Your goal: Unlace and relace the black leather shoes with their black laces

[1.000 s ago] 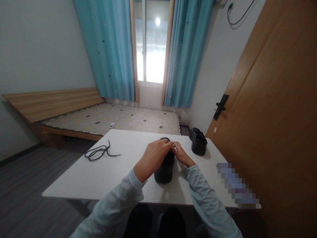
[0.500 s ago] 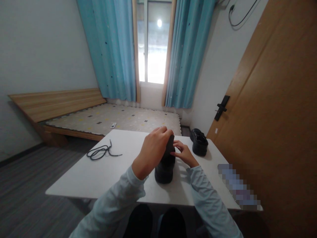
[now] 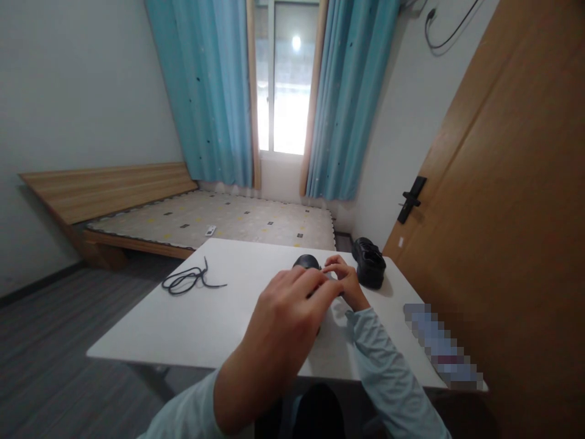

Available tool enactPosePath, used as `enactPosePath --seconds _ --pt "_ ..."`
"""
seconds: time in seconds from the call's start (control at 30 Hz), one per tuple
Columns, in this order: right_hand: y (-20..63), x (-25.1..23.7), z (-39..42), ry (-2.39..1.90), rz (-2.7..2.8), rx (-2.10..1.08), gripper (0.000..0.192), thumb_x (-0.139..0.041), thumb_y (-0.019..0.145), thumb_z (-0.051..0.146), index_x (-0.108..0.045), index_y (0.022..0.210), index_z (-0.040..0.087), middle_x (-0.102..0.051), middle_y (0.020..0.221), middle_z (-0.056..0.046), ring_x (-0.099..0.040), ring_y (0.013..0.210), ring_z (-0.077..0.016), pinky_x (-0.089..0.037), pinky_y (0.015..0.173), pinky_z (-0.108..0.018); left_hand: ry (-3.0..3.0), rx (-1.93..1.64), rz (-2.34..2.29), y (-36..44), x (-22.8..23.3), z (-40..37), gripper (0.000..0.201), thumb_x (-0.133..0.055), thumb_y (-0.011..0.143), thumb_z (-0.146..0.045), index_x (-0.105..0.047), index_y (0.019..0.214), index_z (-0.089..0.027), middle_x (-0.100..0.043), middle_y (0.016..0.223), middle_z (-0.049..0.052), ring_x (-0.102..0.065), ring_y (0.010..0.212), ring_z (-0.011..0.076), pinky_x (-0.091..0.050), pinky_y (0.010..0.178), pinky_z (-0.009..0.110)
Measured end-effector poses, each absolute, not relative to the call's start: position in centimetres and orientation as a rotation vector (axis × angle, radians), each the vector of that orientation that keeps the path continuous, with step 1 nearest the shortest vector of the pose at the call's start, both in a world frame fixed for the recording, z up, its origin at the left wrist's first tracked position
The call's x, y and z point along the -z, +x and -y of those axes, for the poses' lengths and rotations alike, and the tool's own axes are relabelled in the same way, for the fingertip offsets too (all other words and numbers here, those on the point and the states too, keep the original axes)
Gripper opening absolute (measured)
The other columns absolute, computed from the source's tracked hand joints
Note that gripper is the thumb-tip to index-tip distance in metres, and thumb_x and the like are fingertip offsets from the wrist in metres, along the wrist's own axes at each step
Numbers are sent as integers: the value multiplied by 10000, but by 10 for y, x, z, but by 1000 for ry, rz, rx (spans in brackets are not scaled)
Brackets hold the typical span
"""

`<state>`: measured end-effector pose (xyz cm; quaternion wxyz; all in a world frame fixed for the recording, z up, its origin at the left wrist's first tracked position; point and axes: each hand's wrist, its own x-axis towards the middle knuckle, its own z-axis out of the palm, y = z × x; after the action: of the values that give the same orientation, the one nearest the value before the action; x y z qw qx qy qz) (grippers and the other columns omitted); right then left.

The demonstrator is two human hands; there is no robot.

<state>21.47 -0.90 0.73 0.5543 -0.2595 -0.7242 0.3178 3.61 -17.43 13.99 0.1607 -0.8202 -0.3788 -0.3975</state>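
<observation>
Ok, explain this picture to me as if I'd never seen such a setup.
There is no machine here: these are a person's two bare hands, seen by a camera worn on the head, looking forward and down. The left hand covers most of a black shoe, whose far end shows beyond it. The right hand is close beside, fingers bent; its exact grip is hidden. On the white table also lie a loose dark lace to the left, a second black shoe at the far right, and a pixelated item along the right edge.
</observation>
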Motion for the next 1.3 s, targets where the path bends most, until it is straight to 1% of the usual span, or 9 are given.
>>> enactPosePath --seconds 0.23,0.37,0.47,0.63,0.77,0.9,1.03,1.13,1.3 --pt "213 -14 14 -553 1633 -814 81 -759 684 269 -744 764 271 -523 874 -24 -524 867 -167 -435 817 -327 -2344 1184 1042 33 -110 204 210 -455 887 -134 -652 847 -194 -628 779 35 -546 753 160 -480 714 315" --pt "214 -15 15 -573 1598 -797 94 -772 667 299 -741 750 268 -540 916 -35 -532 898 -183 -439 854 -358 -2368 1115 1153 20 -88 210 226 -493 835 -104 -672 805 -239 -646 1000 70 -529 1052 252 -515 818 408" --pt "214 -15 15 -588 1575 -772 111 -775 661 312 -739 754 265 -554 957 -46 -539 932 -197 -442 881 -382 -2403 1071 1243 5 -74 209 218 -536 787 -86 -681 778 -248 -561 1236 64 -413 1243 299 -522 870 456" --pt "216 -13 11 -630 1584 -661 88 -743 702 271 -739 790 271 -553 1113 -54 -530 1054 -217 -406 970 -412 -2514 1030 1483 -19 -55 188 301 -517 755 -11 -686 816 -252 -466 1346 54 -393 1294 274 -501 932 450" --pt "215 -10 9 -711 1645 -553 84 -708 736 253 -740 807 284 -537 1137 -51 -542 1037 -207 -438 943 -405 -2679 937 1706 -31 -41 164 252 -650 688 -75 -670 896 -216 -395 1405 120 -443 1266 290 -470 965 452" --pt "209 -8 10 -761 1691 -462 92 -692 745 241 -744 809 281 -549 1101 -50 -549 1019 -205 -444 943 -410 -2856 973 1786 -37 -36 153 638 -803 565 -275 -574 1156 -208 -275 1480 181 -325 1339 350 -403 1018 484" --pt "202 -7 13 -789 1696 -421 124 -676 750 208 -745 818 285 -552 1080 -50 -546 1007 -206 -457 927 -409 -2895 1283 1992 -34 -39 148 612 -611 783 -372 -402 1338 -221 -418 1404 166 -596 1079 243 -534 841 374" --pt "200 -6 12 -811 1680 -388 130 -665 751 203 -743 822 280 -549 1063 -52 -549 967 -196 -472 900 -399 -2776 1433 2115 -25 -42 140 410 -526 830 -295 -513 1231 -212 -593 1223 97 -646 845 165 -558 739 315" --pt "200 -2 7 -850 1583 -429 352 -616 761 228 -641 1107 287 -498 1164 -73 -545 976 -192 -529 749 -331 -2608 1630 1965 -10 -44 125 257 -484 800 -158 -670 970 -213 -677 1057 43 -637 875 150 -551 756 277"
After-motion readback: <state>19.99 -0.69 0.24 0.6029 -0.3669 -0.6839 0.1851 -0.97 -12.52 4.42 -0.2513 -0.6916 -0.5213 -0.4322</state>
